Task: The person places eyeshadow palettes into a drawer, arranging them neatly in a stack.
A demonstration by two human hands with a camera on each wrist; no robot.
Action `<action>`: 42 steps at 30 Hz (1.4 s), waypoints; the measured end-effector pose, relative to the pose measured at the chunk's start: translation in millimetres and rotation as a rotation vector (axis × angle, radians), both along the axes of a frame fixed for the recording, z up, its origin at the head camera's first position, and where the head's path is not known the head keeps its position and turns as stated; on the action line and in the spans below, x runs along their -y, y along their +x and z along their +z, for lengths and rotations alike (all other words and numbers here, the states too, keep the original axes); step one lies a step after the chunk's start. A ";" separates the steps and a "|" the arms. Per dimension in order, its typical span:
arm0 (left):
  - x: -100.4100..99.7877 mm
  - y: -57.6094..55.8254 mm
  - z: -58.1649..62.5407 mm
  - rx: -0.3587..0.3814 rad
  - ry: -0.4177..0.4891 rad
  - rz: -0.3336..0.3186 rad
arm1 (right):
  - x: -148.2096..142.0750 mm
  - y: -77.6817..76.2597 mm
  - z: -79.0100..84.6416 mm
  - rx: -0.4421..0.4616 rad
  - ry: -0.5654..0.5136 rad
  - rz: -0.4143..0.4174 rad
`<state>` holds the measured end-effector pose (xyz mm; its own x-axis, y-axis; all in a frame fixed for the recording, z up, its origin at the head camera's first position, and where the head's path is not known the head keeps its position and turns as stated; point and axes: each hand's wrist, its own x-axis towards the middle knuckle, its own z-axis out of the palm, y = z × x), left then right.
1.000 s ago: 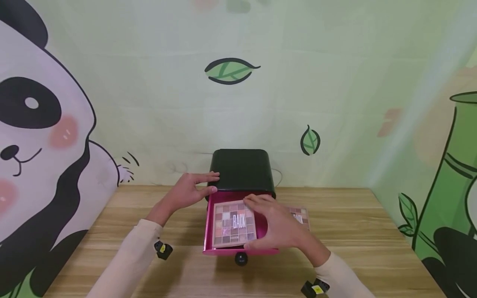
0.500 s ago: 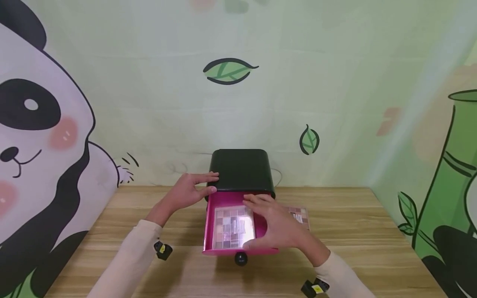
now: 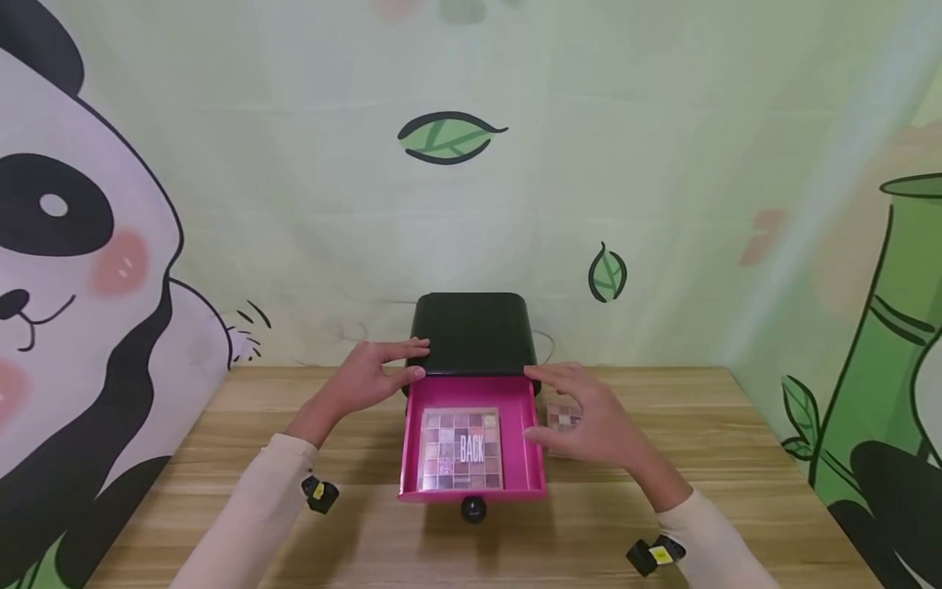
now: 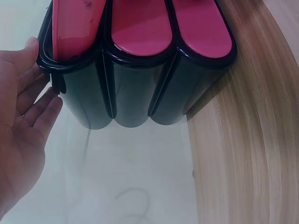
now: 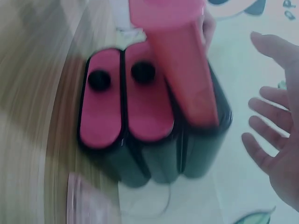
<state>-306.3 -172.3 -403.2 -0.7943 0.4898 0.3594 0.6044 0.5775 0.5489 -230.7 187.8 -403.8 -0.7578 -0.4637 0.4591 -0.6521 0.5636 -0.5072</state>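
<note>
A black drawer cabinet stands at the back of the table, its pink top drawer pulled out toward me. Inside that drawer, on the left, lies a flat eyeshadow palette with a clear lid marked BACK. My left hand rests at the cabinet's upper left edge, fingertips on the top and thumb by the front rim. To the right of the drawer hovers my right hand, fingers spread and holding nothing. A second palette lies on the table, partly hidden behind it.
Two lower pink drawers with black knobs are closed under the open one. The wooden table runs up to a fabric backdrop printed with a panda and leaves. A thin cable shows behind the cabinet.
The palette has gone from tilted to flat in the drawer. My right hand has let go of it and moved right, out past the drawer's side. My left hand has stayed put.
</note>
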 end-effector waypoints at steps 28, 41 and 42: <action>0.7 -2.6 -1.8 -0.042 0.003 -0.023 | -104.9 -40.9 -85.9 0.159 0.152 -0.095; 0.8 -4.5 -2.1 -0.007 0.005 -0.018 | -105.9 -61.1 -106.8 0.260 0.235 -0.097; 0.7 -4.4 -2.0 -0.006 0.003 -0.015 | -105.9 -62.5 -108.0 0.263 0.243 -0.096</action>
